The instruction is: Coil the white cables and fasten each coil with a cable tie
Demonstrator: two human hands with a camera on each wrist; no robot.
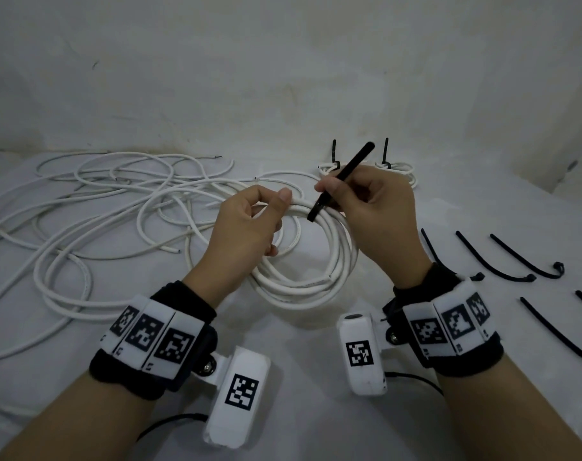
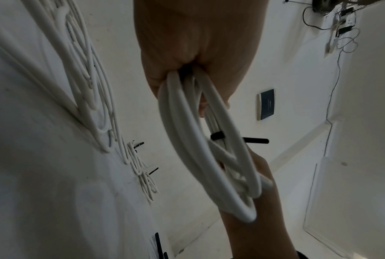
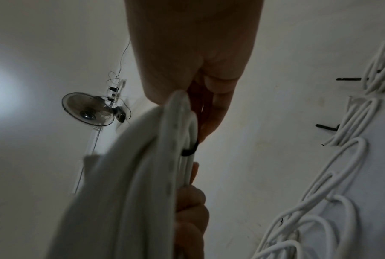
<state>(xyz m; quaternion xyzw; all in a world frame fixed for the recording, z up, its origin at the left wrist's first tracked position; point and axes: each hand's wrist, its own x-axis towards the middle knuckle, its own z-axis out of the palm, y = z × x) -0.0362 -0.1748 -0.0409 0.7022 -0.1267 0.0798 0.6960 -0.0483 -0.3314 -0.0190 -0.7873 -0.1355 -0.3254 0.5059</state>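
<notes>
Landmark: the round coil of white cable (image 1: 309,261), held up between both hands at centre. Left of the coil, a loose tangle of uncoiled white cables (image 1: 93,207) is spread on the white table (image 1: 283,361). The coil's upper left arc is gripped by the left hand (image 1: 249,224), fingers curled round the bundled turns. The coil's upper right arc is crossed by a black plastic cable tie (image 1: 341,183), pinched in the right hand (image 1: 372,211); in the left wrist view the tie is seen wrapped across the strands, tail sticking out. Whether the tail is threaded through the head cannot be told. Behind the coil, two small tied white coils (image 1: 366,169) are parked. Right of the coil, spare black ties (image 1: 502,257) are laid out. Risks: turns could spring apart if the left grip is eased before the tie is locked; a strand could be left outside the loop; the tie could slip from the pinch.
</notes>
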